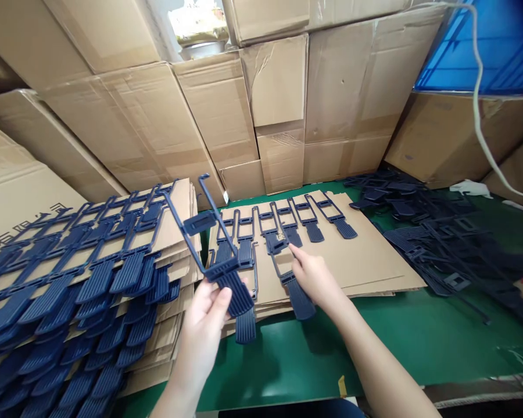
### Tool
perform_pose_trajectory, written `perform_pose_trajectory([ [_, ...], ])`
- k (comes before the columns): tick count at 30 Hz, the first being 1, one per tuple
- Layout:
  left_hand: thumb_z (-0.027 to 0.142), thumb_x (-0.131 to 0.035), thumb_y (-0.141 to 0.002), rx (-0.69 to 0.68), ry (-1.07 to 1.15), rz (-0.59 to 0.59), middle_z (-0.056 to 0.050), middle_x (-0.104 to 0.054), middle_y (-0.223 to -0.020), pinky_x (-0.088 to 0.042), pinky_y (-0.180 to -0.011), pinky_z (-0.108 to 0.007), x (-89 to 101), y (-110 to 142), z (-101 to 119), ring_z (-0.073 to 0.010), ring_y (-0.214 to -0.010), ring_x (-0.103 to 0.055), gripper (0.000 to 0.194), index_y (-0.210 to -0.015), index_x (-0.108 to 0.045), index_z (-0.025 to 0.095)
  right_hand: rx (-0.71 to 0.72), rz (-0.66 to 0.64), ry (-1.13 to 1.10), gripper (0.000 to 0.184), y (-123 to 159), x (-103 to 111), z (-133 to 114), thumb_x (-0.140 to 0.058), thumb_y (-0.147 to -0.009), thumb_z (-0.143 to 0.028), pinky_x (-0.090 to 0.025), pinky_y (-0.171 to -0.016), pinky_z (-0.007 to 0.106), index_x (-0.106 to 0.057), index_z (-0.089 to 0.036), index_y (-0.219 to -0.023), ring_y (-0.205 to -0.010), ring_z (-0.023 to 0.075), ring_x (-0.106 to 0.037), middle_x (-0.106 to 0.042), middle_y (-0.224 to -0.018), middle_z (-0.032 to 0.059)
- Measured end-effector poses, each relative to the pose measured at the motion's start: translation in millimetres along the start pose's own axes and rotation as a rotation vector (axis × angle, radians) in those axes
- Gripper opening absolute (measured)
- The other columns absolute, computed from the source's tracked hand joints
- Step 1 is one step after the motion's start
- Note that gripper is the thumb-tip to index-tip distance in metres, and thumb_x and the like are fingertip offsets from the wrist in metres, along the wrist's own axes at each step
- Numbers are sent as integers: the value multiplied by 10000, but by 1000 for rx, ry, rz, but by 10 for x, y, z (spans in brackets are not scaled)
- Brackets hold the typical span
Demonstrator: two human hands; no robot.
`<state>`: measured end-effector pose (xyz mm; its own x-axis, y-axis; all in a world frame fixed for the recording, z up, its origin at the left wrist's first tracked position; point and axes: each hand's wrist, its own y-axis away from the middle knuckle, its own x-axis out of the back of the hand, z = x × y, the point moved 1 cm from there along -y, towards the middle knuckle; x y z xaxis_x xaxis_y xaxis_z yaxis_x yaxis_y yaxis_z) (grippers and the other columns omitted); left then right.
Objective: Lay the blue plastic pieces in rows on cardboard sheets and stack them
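My left hand (204, 316) is closed on a dark blue plastic frame with a ribbed paddle (239, 297), thumb on the ribs. That piece is raised and tilted, its two long prongs pointing up and away. My right hand (314, 274) pinches the side rail of a second ribbed-paddle frame (300, 301), which is low over the cardboard sheet (348, 261); whether it touches the sheet I cannot tell. Similar frames (315, 231) lie in a row along the sheet's far side. Another paddle (246, 328) juts over the near edge beside my left hand.
On the left, a tall stack of cardboard layers (181, 232) holds many more frames. A loose heap of dark pieces (436, 244) covers the right of the green table (283, 371). Cardboard boxes (344, 87) wall off the back, and a white cable (477, 110) hangs at right.
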<state>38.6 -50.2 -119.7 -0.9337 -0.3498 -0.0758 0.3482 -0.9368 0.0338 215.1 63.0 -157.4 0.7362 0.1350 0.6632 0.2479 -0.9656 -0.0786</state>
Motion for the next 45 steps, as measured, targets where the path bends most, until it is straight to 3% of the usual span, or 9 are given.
perform_pose_trajectory([
  [6,420,-626,-706,-21,-59,145,-97,-644,-1016,-525,-745,-369,232,-20,29,-250,-891,-620,563,-1192,-476,179,12,-197,96,479,166,-29,-124,-312,-833,-157,-412,-688,237,-428,-179,-1297,-821,192,-582,-615,-884,100],
  [10,424,-623,-709,13,-43,123,-98,-657,-970,-528,-735,-363,251,-37,-1,-245,-885,-621,558,-1185,-478,170,7,-256,135,463,213,-10,-114,-312,-838,-142,-406,-653,238,-426,-219,-1280,-789,197,-590,-613,-872,88],
  [14,394,-601,-742,-8,-29,114,-80,-649,-994,-522,-758,-349,268,-77,-13,-225,-908,-612,501,-1185,-477,196,-18,-251,191,470,221,8,-112,-296,-840,-131,-394,-622,241,-405,-219,-1289,-783,205,-587,-600,-869,99],
  [19,384,-636,-711,-43,37,188,-73,-657,-952,-529,-748,-357,256,-153,-2,-228,-892,-617,487,-1138,-509,187,-67,-256,246,480,162,12,-139,-291,-826,-116,-385,-617,246,-407,-165,-1289,-801,215,-585,-592,-889,133],
  [28,348,-682,-669,-86,145,239,-52,-661,-903,-536,-749,-379,158,-223,26,-229,-857,-627,495,-1116,-524,205,-87,-220,392,435,62,-131,-149,-331,-786,-151,-396,-581,288,-436,-188,-1207,-733,254,-595,-605,-812,110],
  [37,351,-597,-759,-89,-11,172,-52,-633,-1010,-526,-770,-327,253,-226,-81,-210,-945,-596,431,-1157,-493,222,-60,-208,395,484,33,-165,-129,-340,-762,-141,-403,-580,303,-426,-195,-1235,-726,259,-598,-611,-802,108],
  [45,388,-570,-772,-78,-88,141,-65,-630,-1036,-512,-773,-317,361,-234,-176,-210,-946,-595,504,-1226,-430,219,-79,-196,385,501,28,-172,-137,-344,-766,-155,-401,-600,292,-409,-188,-1261,-753,247,-597,-611,-839,109],
])
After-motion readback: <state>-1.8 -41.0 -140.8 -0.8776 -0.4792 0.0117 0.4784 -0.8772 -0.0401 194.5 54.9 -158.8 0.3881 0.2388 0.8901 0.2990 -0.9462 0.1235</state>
